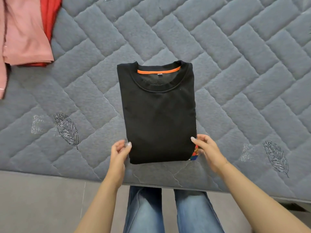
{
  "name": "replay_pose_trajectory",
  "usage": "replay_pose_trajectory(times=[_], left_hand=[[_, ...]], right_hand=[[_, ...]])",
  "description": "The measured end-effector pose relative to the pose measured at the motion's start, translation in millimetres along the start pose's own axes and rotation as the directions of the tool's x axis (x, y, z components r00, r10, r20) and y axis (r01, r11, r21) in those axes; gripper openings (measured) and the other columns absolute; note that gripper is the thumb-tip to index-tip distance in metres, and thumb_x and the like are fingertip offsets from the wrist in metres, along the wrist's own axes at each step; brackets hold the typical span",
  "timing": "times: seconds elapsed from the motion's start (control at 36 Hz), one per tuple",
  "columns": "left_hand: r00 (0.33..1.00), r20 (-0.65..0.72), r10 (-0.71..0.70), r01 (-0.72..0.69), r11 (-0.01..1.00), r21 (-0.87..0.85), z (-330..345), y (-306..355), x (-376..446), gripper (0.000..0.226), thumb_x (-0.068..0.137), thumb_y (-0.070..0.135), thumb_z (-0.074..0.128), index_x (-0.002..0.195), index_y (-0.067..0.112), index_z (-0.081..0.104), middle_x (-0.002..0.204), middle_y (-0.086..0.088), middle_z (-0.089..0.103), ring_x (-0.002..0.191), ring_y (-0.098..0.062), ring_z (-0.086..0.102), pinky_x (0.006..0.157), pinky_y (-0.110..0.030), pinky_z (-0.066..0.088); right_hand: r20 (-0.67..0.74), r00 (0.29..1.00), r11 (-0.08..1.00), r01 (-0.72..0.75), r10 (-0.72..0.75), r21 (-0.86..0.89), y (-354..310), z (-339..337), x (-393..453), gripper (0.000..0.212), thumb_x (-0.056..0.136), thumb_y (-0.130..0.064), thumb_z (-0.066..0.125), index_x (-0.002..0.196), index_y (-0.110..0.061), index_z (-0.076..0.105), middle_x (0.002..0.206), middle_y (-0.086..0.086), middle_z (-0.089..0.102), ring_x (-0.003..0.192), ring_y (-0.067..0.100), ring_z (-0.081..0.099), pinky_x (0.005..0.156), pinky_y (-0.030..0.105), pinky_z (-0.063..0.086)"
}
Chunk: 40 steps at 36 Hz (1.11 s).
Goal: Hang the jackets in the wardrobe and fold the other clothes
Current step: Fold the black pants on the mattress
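Neatly folded black sweatshirt (158,115) on quilted mattress (235,64), left hand (119,153), right hand (206,148) at corners

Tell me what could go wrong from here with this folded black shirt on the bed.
1. The folded black sweatshirt with orange neck tape lies close to the edge of the grey quilted mattress; a pull toward the person could slide it off.
2. The left hand and right hand touch only its bottom corners, so lifting there may undo the fold.
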<state>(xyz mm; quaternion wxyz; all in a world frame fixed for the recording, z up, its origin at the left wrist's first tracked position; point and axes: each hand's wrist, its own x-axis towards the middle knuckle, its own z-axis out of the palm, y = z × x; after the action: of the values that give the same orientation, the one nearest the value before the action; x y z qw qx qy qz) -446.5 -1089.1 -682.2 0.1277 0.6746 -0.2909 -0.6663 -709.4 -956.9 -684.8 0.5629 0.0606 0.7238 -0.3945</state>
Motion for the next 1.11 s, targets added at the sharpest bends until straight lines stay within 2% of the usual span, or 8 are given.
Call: replay_pose_trajectory(times=[0.11,0.17,0.25,0.33,0.44,0.58,0.86,1.11], left_hand=[[0.993,0.110,0.031,-0.022,0.996,-0.083,18,34,25,0.075,0.072,0.049,0.071,0.137,0.030,0.039,0.126,0.007,0.059,0.113,-0.006,0.060,0.101,-0.027,0.043],[0.990,0.144,-0.012,0.022,0.998,-0.067,30,50,36,0.084,0.067,0.056,0.075,0.137,0.027,0.040,0.126,0.009,0.062,0.106,-0.007,0.066,0.086,-0.025,0.054],[0.985,0.163,-0.051,0.062,0.996,-0.064,48,66,46,0.072,0.066,0.060,0.079,0.126,0.034,0.049,0.116,0.011,0.068,0.095,-0.009,0.071,0.070,-0.024,0.058],[0.972,0.222,-0.081,0.094,0.995,-0.047,53,68,48,0.064,0.068,0.060,0.078,0.123,0.033,0.058,0.110,0.010,0.073,0.096,-0.013,0.071,0.072,-0.025,0.059],[0.929,0.316,-0.195,0.225,0.972,-0.062,48,58,31,0.060,0.064,0.064,0.080,0.109,0.025,0.075,0.110,0.000,0.073,0.099,-0.019,0.071,0.066,-0.026,0.059],[0.923,0.337,-0.183,0.281,0.921,-0.269,39,24,-18,0.051,0.063,0.060,0.081,0.104,0.029,0.076,0.114,-0.002,0.072,0.103,-0.022,0.070,0.074,-0.033,0.058],[0.979,0.189,-0.074,0.186,0.699,-0.690,2,-62,-195,0.035,0.076,0.042,0.076,0.104,0.020,0.077,0.117,-0.004,0.071,0.107,-0.020,0.068,0.073,-0.026,0.058],[0.984,-0.163,-0.071,-0.107,0.492,-0.864,-51,-145,-386,0.032,0.062,0.036,0.083,0.090,0.022,0.079,0.106,-0.007,0.074,0.094,-0.026,0.072,0.062,-0.031,0.059]], right_hand=[[0.056,0.996,0.998,0.064,-0.063,-0.007,-33,2,20,0.050,0.085,-0.036,0.069,0.130,-0.025,0.048,0.119,-0.008,0.062,0.107,0.005,0.061,0.081,0.021,0.047],[0.088,0.994,0.997,0.072,-0.069,-0.031,-53,9,30,0.052,0.086,-0.038,0.069,0.131,-0.023,0.048,0.119,-0.010,0.063,0.102,0.002,0.064,0.075,0.016,0.050],[0.131,0.991,0.992,0.052,-0.037,-0.112,-80,23,40,0.051,0.084,-0.041,0.071,0.128,-0.022,0.052,0.115,-0.011,0.065,0.097,0.002,0.066,0.066,0.013,0.051],[0.184,0.983,0.982,0.024,0.011,-0.187,-97,32,43,0.047,0.081,-0.044,0.073,0.121,-0.030,0.052,0.108,-0.016,0.066,0.096,0.003,0.063,0.064,0.014,0.049],[0.245,0.968,0.968,0.008,0.055,-0.251,-109,29,36,0.050,0.080,-0.040,0.075,0.123,-0.025,0.057,0.107,-0.006,0.073,0.096,0.015,0.070,0.074,0.027,0.056],[0.371,0.923,0.952,0.016,0.104,-0.307,-110,15,12,0.046,0.081,-0.037,0.073,0.123,-0.026,0.058,0.104,0.000,0.075,0.089,0.019,0.073,0.061,0.027,0.057],[0.537,0.824,0.853,0.141,0.180,-0.503,-82,40,-103,0.037,0.083,-0.020,0.071,0.116,-0.028,0.057,0.094,-0.001,0.076,0.080,0.021,0.074,0.055,0.027,0.056],[0.759,0.598,0.708,0.417,0.258,-0.570,-27,88,-273,0.050,0.068,-0.024,0.079,0.115,-0.025,0.061,0.104,0.003,0.074,0.091,0.026,0.073,0.063,0.029,0.058]])
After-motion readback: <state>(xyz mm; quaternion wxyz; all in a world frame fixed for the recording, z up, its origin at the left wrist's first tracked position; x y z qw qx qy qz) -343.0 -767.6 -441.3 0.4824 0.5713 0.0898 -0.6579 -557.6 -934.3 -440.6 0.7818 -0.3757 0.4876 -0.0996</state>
